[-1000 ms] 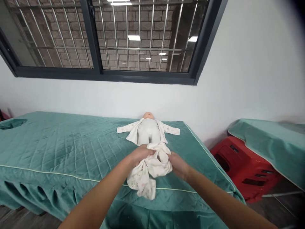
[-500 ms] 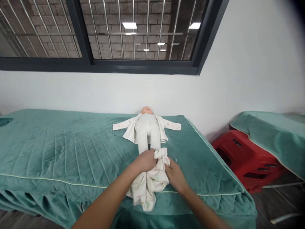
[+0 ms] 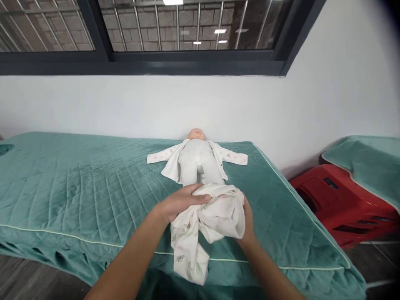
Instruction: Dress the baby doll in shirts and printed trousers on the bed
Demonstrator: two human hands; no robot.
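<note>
A baby doll [image 3: 198, 156] lies on its back with its head toward the wall, its legs pointing at me. Under its body and over its arms spreads an unfastened white baby jacket [image 3: 170, 171], sleeves stretched out to both sides. Just past the doll's lower legs, my left hand [image 3: 184, 201] is closed on bunched white printed baby pants [image 3: 190, 260], thumb on top. My right hand [image 3: 248, 221] grips the right side of the same pants, its fingers largely behind the cloth. One pant leg dangles below my left hand; the cloth hides the doll's feet.
The doll lies on a bed with a green quilted cover [image 3: 93, 191]. At right stands a red plastic stool [image 3: 337, 204] beside another green-covered surface [image 3: 375, 166]. Behind is a white wall [image 3: 140, 104] with a barred window [image 3: 187, 29].
The pants have been gathered up and spread wider between my hands. My right hand has moved outward to the right, and my left thumb now lies over the cloth. The view has tilted downward.
</note>
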